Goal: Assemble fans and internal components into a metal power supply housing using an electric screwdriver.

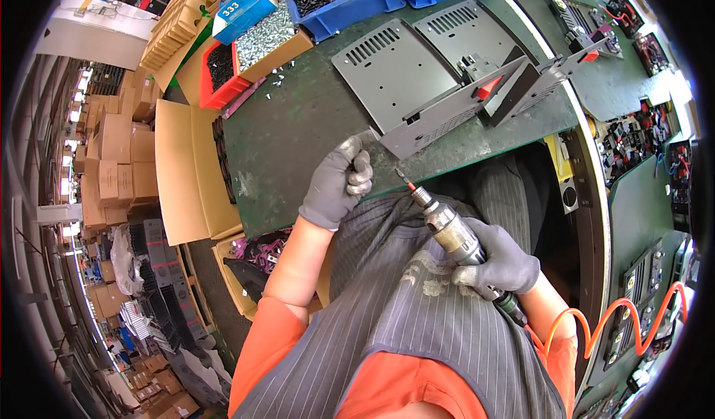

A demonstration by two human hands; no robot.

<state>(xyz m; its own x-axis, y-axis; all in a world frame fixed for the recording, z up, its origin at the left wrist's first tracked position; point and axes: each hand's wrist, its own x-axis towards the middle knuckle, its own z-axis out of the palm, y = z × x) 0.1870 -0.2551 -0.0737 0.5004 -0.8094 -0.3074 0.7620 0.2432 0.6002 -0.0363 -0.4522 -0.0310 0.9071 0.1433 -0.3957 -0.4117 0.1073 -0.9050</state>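
Note:
My right hand (505, 261), in a grey glove, is wrapped round an air screwdriver (453, 231) over my lap. The tool's bit points up and left toward the table edge. My left hand (334, 184), gloved too, has its fingers curled in and its fingertips pressed together; whatever they may hold is too small to make out. It hovers just left of the near corner of a bent grey metal housing (395, 76) with slots and holes. Beside that stands a second, similar housing (477, 37). A small red part (488, 88) shows on the front housing's upright wall.
Silver screws fill a cardboard box (279, 54) at the far left, next to a red bin (223, 95). Blue bins (350, 18) with small black parts line the back. An orange coiled hose (625, 300) runs at the right. An open carton (186, 173) stands left of the green tabletop (290, 132).

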